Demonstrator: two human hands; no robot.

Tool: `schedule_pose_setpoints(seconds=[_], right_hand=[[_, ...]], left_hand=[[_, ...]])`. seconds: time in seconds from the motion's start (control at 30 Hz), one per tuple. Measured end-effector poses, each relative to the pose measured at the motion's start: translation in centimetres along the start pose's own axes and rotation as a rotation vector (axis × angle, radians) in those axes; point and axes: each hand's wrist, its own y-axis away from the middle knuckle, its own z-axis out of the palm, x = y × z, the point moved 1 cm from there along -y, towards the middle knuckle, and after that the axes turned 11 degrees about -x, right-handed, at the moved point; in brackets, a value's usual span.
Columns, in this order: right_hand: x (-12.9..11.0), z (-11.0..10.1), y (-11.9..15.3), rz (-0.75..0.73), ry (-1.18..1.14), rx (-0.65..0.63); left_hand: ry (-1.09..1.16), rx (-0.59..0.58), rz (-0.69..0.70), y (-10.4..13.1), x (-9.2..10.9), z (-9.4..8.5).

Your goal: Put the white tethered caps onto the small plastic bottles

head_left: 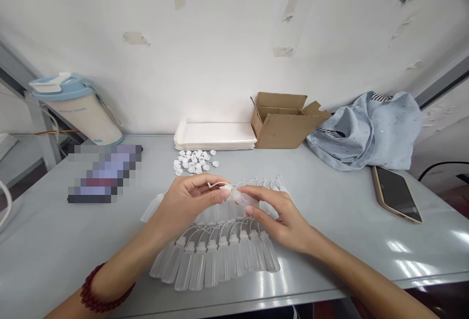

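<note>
Between my two hands, above the rows of bottles, a small translucent plastic bottle lies tilted nearly sideways. My right hand grips its body with thumb and fingers. The fingers of my left hand pinch the white cap at its neck, from which a thin strap sticks out. Below my hands, a front row of similar capped bottles lies side by side on the grey table. A second row behind it is partly hidden by my hands.
Loose white caps lie in a pile beyond my left hand. Behind them are stacked white padded envelopes and an open cardboard box. A tumbler and a blurred-out phone are left; a blue cloth bag and another phone right.
</note>
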Motion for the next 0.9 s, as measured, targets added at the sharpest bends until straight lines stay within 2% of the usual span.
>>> schedule_pose_setpoints(seconds=[0.47, 0.73, 0.8, 0.9], right_hand=[[0.0, 0.2, 0.1, 0.021, -0.004, -0.044], [0.1, 0.7, 0.4, -0.057, 0.156, -0.001], [0.0, 0.8, 0.3, 0.031, 0.034, -0.014], [-0.1, 0.7, 0.1, 0.185, -0.376, -0.068]], left_hand=[[-0.125, -0.087, -0.037, 0.1, 0.3, 0.2], [0.048, -0.173, -0.135, 0.0, -0.1, 0.9], [0.026, -0.166, -0.106, 0.1, 0.0, 1.1], [-0.033, -0.112, -0.007, 0.2, 0.0, 1.3]])
